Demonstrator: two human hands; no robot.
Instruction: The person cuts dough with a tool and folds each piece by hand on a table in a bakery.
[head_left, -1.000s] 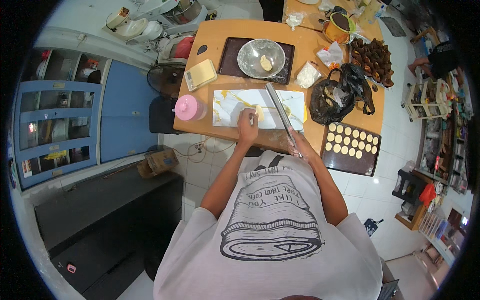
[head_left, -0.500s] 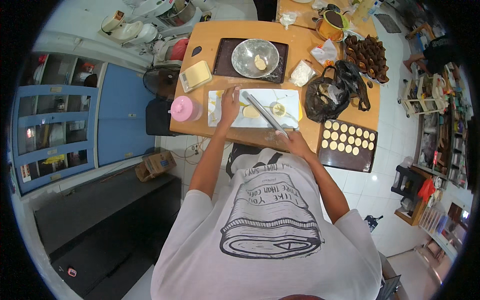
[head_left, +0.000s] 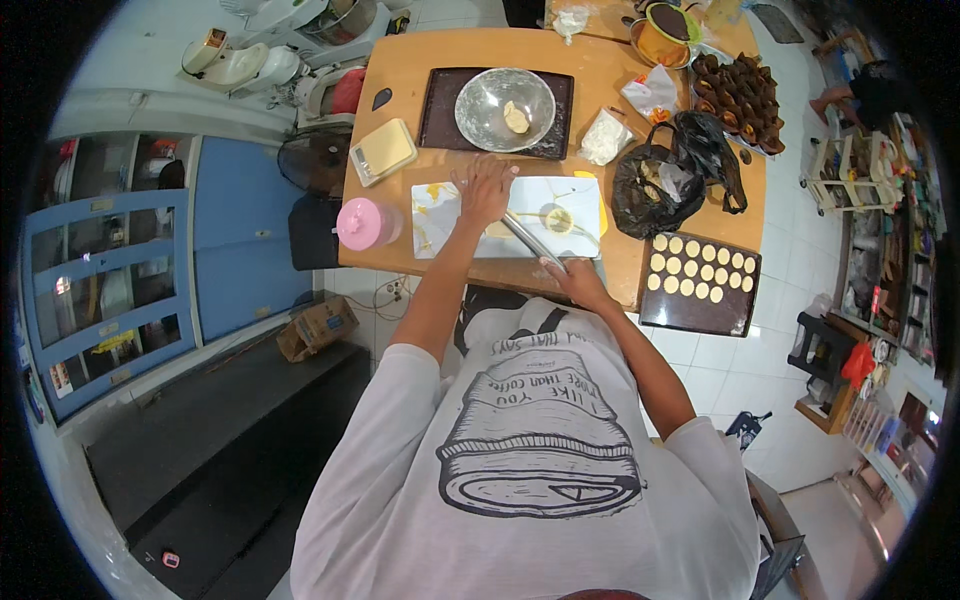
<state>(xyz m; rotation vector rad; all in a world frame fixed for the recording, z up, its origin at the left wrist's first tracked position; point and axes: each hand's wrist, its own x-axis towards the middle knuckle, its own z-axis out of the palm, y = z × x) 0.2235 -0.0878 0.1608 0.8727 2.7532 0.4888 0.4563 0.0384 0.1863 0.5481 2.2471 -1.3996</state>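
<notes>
A metal rolling pin (head_left: 528, 236) lies diagonally over a piece of pale dough (head_left: 497, 229) on the white marble-patterned board (head_left: 431, 226). My left hand (head_left: 485, 190) is over the pin's upper end, fingers spread and palm down; whether it presses on the pin is hidden. My right hand (head_left: 568, 280) grips the lower end near the table's front edge. A pale round mark or piece (head_left: 558, 220) shows on the board to the right. Behind stands a steel bowl (head_left: 485, 105) with a dough lump (head_left: 516, 117), on a dark tray (head_left: 437, 105).
A pink lidded container (head_left: 365, 222) and scale (head_left: 383, 152) stand left. Right are black bags (head_left: 660, 195), a tray (head_left: 700, 310) of dough rounds, brown paper cups (head_left: 735, 100) and a white packet (head_left: 606, 138). Another person (head_left: 865, 95) is at the far right.
My left hand has moved from the dough, upward and over the pin's top end, fingers spreading. The pin, held in my right hand, has come down leftward onto the dough.
</notes>
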